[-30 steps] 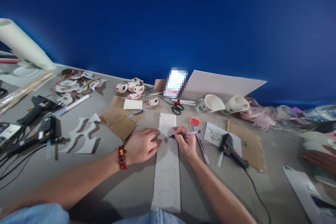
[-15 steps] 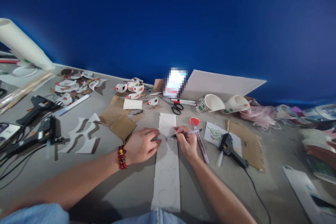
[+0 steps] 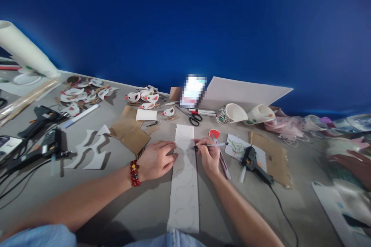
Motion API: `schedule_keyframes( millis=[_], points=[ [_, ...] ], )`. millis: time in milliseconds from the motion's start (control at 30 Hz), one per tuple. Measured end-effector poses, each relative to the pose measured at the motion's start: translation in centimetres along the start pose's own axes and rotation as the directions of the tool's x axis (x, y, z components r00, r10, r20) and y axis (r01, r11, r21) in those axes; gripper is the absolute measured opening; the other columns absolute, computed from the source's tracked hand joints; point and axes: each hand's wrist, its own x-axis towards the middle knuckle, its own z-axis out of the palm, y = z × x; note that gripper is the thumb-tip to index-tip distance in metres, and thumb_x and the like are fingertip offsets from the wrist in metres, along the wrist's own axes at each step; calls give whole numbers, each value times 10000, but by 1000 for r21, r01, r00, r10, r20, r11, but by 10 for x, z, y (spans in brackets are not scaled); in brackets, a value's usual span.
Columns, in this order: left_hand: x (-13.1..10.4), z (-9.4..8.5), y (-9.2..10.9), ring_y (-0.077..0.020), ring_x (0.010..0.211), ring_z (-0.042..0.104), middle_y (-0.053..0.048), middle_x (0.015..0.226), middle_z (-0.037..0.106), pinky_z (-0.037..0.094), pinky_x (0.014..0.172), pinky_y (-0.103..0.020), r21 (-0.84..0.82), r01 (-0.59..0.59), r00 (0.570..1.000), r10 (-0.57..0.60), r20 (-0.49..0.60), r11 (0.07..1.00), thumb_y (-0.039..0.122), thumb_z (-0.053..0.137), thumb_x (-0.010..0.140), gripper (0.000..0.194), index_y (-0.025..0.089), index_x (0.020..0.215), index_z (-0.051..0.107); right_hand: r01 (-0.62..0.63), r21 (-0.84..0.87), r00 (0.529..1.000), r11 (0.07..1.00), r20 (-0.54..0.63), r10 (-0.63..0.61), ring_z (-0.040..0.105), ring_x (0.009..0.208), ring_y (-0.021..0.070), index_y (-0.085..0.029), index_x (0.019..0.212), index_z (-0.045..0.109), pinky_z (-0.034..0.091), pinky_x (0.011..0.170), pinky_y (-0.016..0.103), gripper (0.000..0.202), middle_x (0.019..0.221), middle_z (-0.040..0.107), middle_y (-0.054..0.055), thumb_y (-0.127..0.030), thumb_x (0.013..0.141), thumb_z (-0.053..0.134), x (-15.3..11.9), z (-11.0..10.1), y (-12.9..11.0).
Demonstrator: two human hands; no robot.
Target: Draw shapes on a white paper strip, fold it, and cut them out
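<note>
White strip (image 3: 184, 180) flat, lengthwise, faint round outlines in column. Slim pen (image 3: 216, 145) slanted low, tip near strip's right edge.

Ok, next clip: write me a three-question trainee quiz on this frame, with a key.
1. What is in the person's right hand?
A) the black-handled scissors
B) a pen
C) a glue gun

2. True or false: a red beaded bracelet circles the left wrist.

3. Fill in: the long white strip in front of the person bears a row of faint, roughly ____ outlines.

Key: 1. B; 2. True; 3. circular
</note>
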Motion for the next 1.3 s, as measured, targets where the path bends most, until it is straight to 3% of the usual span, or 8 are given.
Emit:
schedule_keyframes(
  millis=[133,233,367,533,700,900,1300],
  points=[
    [0,-1,0,-241,1086,608,-92,1126,664,518,889,-396,0,3,1000,-3,8,1000,215,507,916,210,206,935,716,-49,63,996,997,-74,53,602,648,158,-211,715,620,462,678,275,89,593,555,-39,-189,771,555,4,-2,-1],
    [-2,-1,-2,-239,1094,607,-88,1152,660,511,899,-396,-14,-4,1000,5,22,1000,209,519,892,201,211,952,711,-125,42,992,991,3,125,558,600,133,-210,837,643,424,588,243,74,697,619,-18,-239,812,580,7,-2,-4],
    [-4,0,-8,-242,1133,592,-83,1182,651,488,939,-397,-48,-19,999,22,48,999,197,564,824,213,214,985,703,-188,-13,971,982,147,188,589,667,159,-206,878,644,444,625,258,108,711,625,0,-295,829,609,5,-5,-11],
    [-5,0,-10,-252,1154,578,-83,1231,628,470,952,-408,-54,-39,996,43,81,998,198,578,811,235,218,1014,694,-80,-127,964,989,244,109,632,855,221,-217,823,640,477,784,323,39,709,636,14,-238,802,615,-20,-15,-18],
    [-1,-2,-3,-256,1170,535,-96,1182,624,452,944,-415,-35,29,995,-26,101,999,263,534,907,206,197,1055,661,54,-204,955,978,296,9,629,1002,262,-227,771,613,462,907,392,60,691,623,17,-196,807,576,-46,-19,-15],
    [2,-3,2,-270,1168,505,-101,1177,599,429,959,-431,-22,46,991,-43,126,999,332,568,905,217,187,1050,641,177,-262,947,949,307,-92,624,839,221,-236,785,596,438,972,442,70,684,614,3,-192,826,560,-51,-12,-3],
    [1,-1,0,-280,1180,496,-99,1206,581,422,964,-441,-12,35,991,-33,132,999,351,563,908,220,196,1041,643,272,-357,927,894,345,-144,631,895,250,-248,782,616,456,948,457,76,709,665,13,-183,795,580,-48,-10,-2]
  ],
)
